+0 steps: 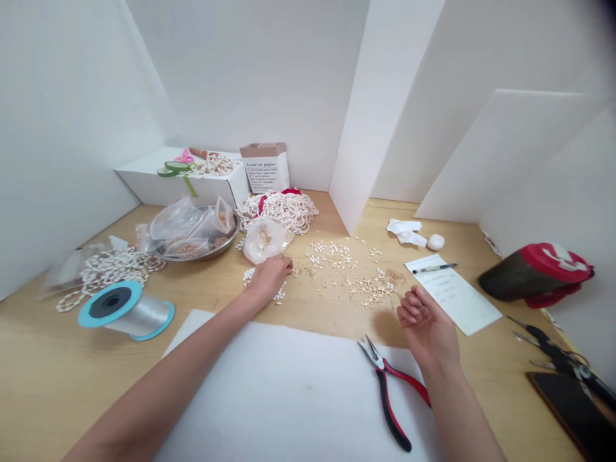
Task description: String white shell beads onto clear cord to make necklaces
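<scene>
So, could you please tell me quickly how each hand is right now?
Left hand: down at the small shells, cannot tell if holding any.
Right hand: half closed, fingers curled, nothing visible in it.

We cannot read the print on the paper box or the handwriting on the sheet. The left hand covers part of the small white shells, and the bottom right edge cuts off the dark slab.

"What encloses this space?"

"Plain white walls on 3 sides, with 2 angled white panels standing at right."

"And underneath?"

"A light wooden tabletop, softly and evenly lit."
</scene>
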Available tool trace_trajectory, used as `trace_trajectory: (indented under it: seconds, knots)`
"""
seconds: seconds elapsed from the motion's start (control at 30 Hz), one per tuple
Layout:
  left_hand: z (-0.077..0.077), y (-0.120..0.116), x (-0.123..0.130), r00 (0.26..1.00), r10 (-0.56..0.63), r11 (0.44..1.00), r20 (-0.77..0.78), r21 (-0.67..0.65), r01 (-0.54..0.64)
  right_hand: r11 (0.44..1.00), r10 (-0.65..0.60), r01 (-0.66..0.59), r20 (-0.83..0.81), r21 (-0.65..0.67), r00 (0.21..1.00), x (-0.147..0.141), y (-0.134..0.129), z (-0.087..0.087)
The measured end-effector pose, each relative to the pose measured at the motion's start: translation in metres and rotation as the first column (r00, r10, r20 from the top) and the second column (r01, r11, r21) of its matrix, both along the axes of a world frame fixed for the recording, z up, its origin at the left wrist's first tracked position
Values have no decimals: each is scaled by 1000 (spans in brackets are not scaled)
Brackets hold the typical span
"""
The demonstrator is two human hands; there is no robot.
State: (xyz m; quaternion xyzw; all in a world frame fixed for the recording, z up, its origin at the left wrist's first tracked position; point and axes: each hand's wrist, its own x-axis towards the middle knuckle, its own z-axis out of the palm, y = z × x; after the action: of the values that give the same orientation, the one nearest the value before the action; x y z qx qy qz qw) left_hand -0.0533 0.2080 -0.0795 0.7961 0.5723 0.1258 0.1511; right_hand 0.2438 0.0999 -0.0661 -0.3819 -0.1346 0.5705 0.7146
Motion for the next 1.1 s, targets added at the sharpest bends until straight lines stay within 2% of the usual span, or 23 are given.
trace_trajectory:
  seconds: [0.17, 0.4, 0.57, 0.63, 0.67, 0.7, 0.73, 0.8, 0.87, 0.9, 0.97, 1.03, 1.1]
  knots:
    - [-9, 4, 1, 1000, 22, 999, 1, 31, -22, 1000, 1, -1, 21, -1, 1000, -2, 1, 1]
    - [-11, 6, 1, 997, 23, 999, 69, 44, -26, 999, 31, -32, 68, 10, 997, -4, 0, -1]
    - [-5, 1, 8, 982, 16, 998, 186, 63, -28, 999, 8, 2, 247, -41, 969, -15, -1, -5]
    - [1, -5, 16, 954, 4, 999, 300, 33, -14, 997, 23, 3, 354, -73, 935, -23, -3, -6]
    - [4, -9, 22, 911, 10, 999, 411, -36, 6, 997, 38, -5, 410, -82, 911, -27, -5, -6]
    - [6, -15, 29, 835, 42, 989, 548, -141, 43, 996, 54, -15, 467, -86, 882, -32, -6, -6]
    - [8, -20, 36, 722, 110, 958, 683, -267, 106, 996, 69, -27, 524, -87, 849, -36, -8, -5]
    - [10, -33, 49, 458, 318, 831, 830, -477, 286, 995, 91, -50, 618, -83, 781, -45, -12, -3]
    - [10, -44, 59, 299, 476, 712, 827, -562, 421, 995, 103, -70, 680, -76, 726, -52, -16, -1]
    - [9, -49, 63, 255, 526, 670, 811, -580, 463, 994, 110, -83, 702, -72, 704, -55, -18, -1]
    - [9, -56, 67, 220, 580, 613, 784, -599, 516, 991, 124, -114, 739, -65, 662, -59, -22, 0]
    - [8, -59, 69, 206, 600, 585, 773, -600, 546, 989, 127, -139, 770, -50, 625, -62, -25, 1]
    - [9, -61, 69, 190, 597, 584, 780, -584, 564, 988, 111, -150, 796, -25, 595, -63, -28, 3]
